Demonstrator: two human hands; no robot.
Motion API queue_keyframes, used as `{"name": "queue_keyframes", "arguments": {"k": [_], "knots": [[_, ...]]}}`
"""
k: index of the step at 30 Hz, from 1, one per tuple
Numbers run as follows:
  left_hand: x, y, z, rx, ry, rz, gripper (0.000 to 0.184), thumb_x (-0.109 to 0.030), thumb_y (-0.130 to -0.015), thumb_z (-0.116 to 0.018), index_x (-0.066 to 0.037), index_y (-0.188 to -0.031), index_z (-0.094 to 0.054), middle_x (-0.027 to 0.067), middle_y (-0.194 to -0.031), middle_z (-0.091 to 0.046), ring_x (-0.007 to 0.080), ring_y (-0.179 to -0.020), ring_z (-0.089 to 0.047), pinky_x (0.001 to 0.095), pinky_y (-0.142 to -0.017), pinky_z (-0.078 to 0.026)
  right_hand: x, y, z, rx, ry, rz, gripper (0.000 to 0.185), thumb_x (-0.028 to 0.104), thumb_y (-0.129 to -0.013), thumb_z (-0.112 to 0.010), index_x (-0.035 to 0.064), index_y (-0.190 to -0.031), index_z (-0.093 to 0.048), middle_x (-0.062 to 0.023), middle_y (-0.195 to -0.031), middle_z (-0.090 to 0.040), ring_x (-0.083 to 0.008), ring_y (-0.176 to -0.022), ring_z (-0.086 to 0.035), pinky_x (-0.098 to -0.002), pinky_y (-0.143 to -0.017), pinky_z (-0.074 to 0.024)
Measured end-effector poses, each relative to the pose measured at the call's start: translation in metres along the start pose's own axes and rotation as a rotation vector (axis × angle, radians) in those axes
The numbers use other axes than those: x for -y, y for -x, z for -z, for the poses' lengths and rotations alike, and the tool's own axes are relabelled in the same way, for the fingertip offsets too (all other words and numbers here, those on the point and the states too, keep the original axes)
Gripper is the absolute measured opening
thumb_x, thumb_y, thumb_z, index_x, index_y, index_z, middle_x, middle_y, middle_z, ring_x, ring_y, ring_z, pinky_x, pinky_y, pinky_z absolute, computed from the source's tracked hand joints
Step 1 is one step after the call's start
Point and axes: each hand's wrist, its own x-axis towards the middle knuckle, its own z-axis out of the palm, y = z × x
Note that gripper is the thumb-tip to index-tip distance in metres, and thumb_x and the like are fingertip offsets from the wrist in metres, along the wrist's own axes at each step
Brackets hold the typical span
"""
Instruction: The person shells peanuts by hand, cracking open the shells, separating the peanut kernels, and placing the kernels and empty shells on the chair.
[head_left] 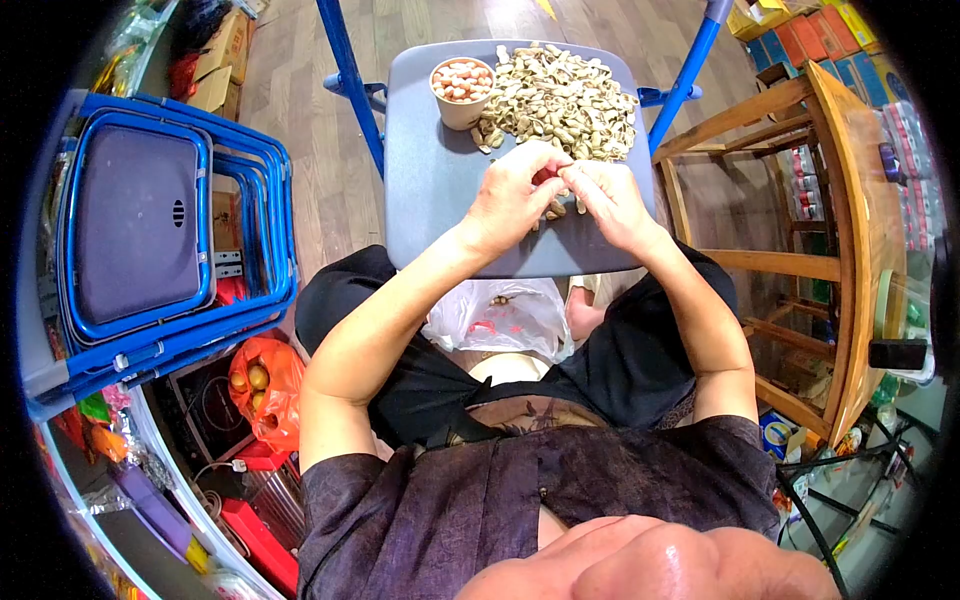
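Both hands meet over the grey seat of a blue-framed chair point(430, 215). My left hand point(512, 198) has its thumb and fingertips pinched together; my right hand point(612, 202) closes against it from the other side. What the fingertips hold is too small to make out. Just beyond them spreads a heap of peanut shells or peanuts in the shell point(565, 95). A paper cup point(460, 112), filled with pinkish shelled peanuts point(462, 78), stands at the heap's left edge. A few loose pieces point(553, 211) lie under the hands.
A white plastic bag point(505, 315) hangs open between the legs, below the seat's near edge. Folded blue chairs point(140, 210) stand at the left, above an orange bag of round fruit point(268, 385). A wooden frame point(845, 260) is at the right.
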Motion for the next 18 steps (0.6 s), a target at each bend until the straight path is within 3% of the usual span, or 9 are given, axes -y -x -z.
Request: {"name": "queue_keyframes", "arguments": {"k": [2,4,6,9,11,13,18], "knots": [[0.002,0.0,0.002,-0.019,-0.01,-0.015,0.014,-0.003,-0.081,-0.067,-0.002,-0.094,-0.063,0.0094,-0.082,-0.06,0.0186,-0.071,-0.059,0.0301,-0.067,-0.05,-0.001,-0.003,-0.007,-0.031,-0.082,0.04,0.032,0.025,-0.096,-0.051,-0.0002,-0.078,-0.058,-0.0076,-0.061,-0.049,-0.0174,-0.056,-0.046,-0.0341,-0.055,-0.0395],[0.006,0.0,0.005,-0.008,0.038,0.042,0.015,-0.006,-0.083,-0.069,-0.003,-0.097,-0.065,0.0033,-0.088,-0.063,0.0108,-0.077,-0.058,0.0252,-0.069,-0.048,-0.001,-0.005,-0.01,-0.062,-0.162,0.081,0.034,0.027,-0.097,-0.05,0.0009,-0.076,-0.058,-0.0043,-0.059,-0.047,-0.015,-0.055,-0.042,-0.0325,-0.052,-0.0372],[0.006,0.0,0.007,-0.008,0.09,0.106,0.015,-0.007,-0.083,-0.069,-0.004,-0.097,-0.065,0.0023,-0.089,-0.063,0.0103,-0.078,-0.058,0.0248,-0.069,-0.047,-0.003,-0.006,-0.006,0.046,-0.401,-0.17,0.042,0.035,-0.099,-0.043,0.0057,-0.071,-0.055,0.0021,-0.058,-0.04,-0.0099,-0.052,-0.034,-0.027,-0.048,-0.0285],[0.006,0.001,0.005,-0.045,0.152,0.15,0.014,-0.009,-0.081,-0.071,-0.005,-0.093,-0.065,0.003,-0.09,-0.062,0.0113,-0.078,-0.058,0.0253,-0.068,-0.047,-0.006,-0.009,-0.007,0.108,-0.675,-0.349,0.045,0.04,-0.101,-0.037,0.011,-0.07,-0.05,0.0059,-0.059,-0.034,-0.0067,-0.052,-0.026,-0.023,-0.047,-0.0211],[0.009,0.004,0.004,-0.08,0.163,0.131,0.013,-0.011,-0.08,-0.071,-0.004,-0.09,-0.066,0.0047,-0.09,-0.061,0.0128,-0.077,-0.058,0.0261,-0.066,-0.047,0.002,-0.009,-0.006,0.135,-0.733,-0.361,0.043,0.041,-0.102,-0.037,0.012,-0.072,-0.048,0.0066,-0.06,-0.033,-0.0054,-0.052,-0.026,-0.0224,-0.046,-0.0212],[0.011,0.006,0.006,-0.033,0.104,0.12,0.016,-0.009,-0.083,-0.07,-0.007,-0.098,-0.064,0.0008,-0.097,-0.062,0.0081,-0.085,-0.056,0.0243,-0.071,-0.046,0.005,-0.01,-0.007,0.192,-0.804,-0.38,0.04,0.04,-0.101,-0.037,0.0122,-0.076,-0.049,0.0075,-0.061,-0.032,-0.0049,-0.052,-0.024,-0.0218,-0.046,-0.0208],[0.01,0.006,0.008,-0.047,0.217,0.136,0.016,-0.01,-0.085,-0.069,-0.006,-0.1,-0.065,0.0011,-0.097,-0.063,0.008,-0.083,-0.057,0.0226,-0.069,-0.047,0.001,-0.011,-0.01,0.224,-0.872,-0.399,0.037,0.041,-0.101,-0.039,0.012,-0.08,-0.05,0.008,-0.061,-0.032,-0.0043,-0.052,-0.024,-0.0211,-0.047,-0.0206]]}}
